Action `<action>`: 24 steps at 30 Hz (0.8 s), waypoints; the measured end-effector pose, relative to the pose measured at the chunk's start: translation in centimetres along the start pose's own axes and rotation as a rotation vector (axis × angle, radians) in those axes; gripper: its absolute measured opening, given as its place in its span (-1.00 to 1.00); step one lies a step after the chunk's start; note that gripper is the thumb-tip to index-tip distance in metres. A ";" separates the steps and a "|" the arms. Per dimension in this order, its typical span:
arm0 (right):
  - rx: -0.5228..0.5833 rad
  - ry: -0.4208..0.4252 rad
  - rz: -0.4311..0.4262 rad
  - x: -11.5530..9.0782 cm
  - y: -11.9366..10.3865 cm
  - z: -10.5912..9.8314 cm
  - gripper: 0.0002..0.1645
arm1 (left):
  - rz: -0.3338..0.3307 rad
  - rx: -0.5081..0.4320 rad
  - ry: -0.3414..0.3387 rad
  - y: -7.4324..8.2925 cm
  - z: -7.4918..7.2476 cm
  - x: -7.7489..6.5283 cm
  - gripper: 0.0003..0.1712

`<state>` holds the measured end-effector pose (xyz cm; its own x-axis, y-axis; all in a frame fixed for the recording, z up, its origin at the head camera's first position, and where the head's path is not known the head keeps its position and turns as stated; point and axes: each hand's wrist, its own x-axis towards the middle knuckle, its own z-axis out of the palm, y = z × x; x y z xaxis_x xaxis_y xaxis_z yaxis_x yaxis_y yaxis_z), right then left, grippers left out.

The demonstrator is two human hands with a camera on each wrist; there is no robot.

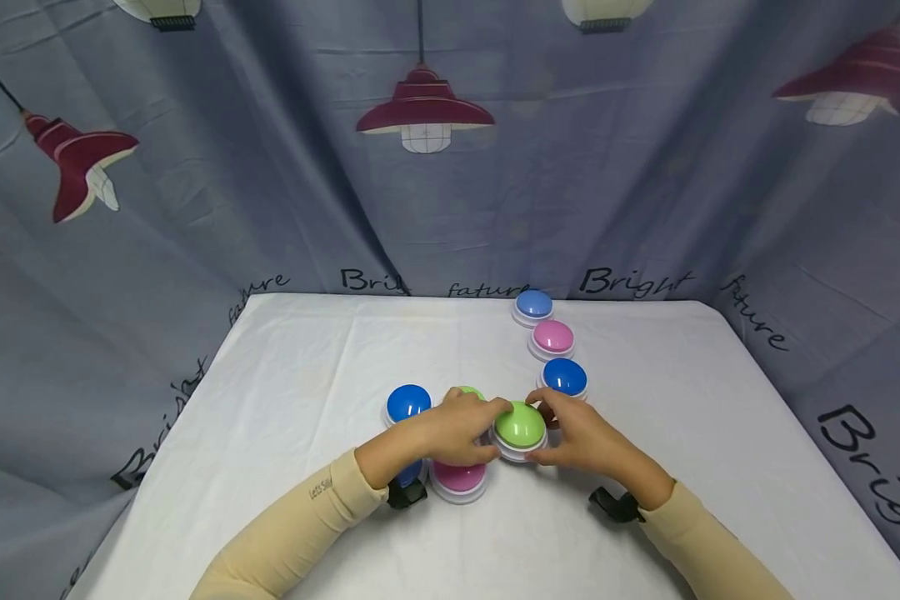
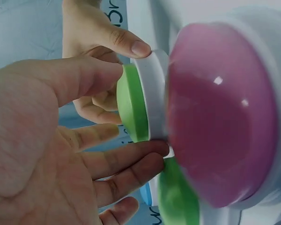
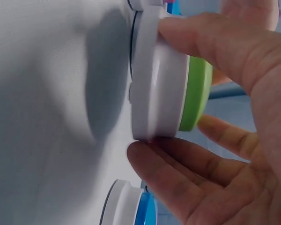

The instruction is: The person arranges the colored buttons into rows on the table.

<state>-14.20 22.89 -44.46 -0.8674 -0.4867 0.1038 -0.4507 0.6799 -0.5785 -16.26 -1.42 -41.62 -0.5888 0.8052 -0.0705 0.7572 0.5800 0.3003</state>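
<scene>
A push button with a lime-green dome and white base is between the two hands, slightly off the table in the right wrist view. My right hand grips its white base, thumb on one side and fingers on the other. From the left, my left hand holds the same button, thumb by the green dome and fingertips at the opposite rim. Beside the left hand stand a pink button, a blue button, a second green button and another blue one, partly hidden by the arm.
Beyond the right hand, a blue button, a pink button and a lighter blue button form a line towards the far edge. A white cloth covers the table. Behind it hangs a grey printed curtain.
</scene>
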 end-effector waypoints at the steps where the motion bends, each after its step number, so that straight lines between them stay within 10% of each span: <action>1: 0.004 -0.011 -0.002 -0.1 0.0 0.0 -0.15 | 0.001 0.006 -0.004 0.1 0.2 -0.1 -0.27; 24: -0.032 -0.245 -0.084 -0.9 -1.0 0.2 -0.12 | 0.080 0.034 -0.053 0.8 1.2 -0.6 -0.36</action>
<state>-12.89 22.56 -44.14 -0.7514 -0.6578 -0.0514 -0.5285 0.6467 -0.5501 -14.96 -1.34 -42.44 -0.5113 0.8538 -0.0981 0.8106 0.5170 0.2750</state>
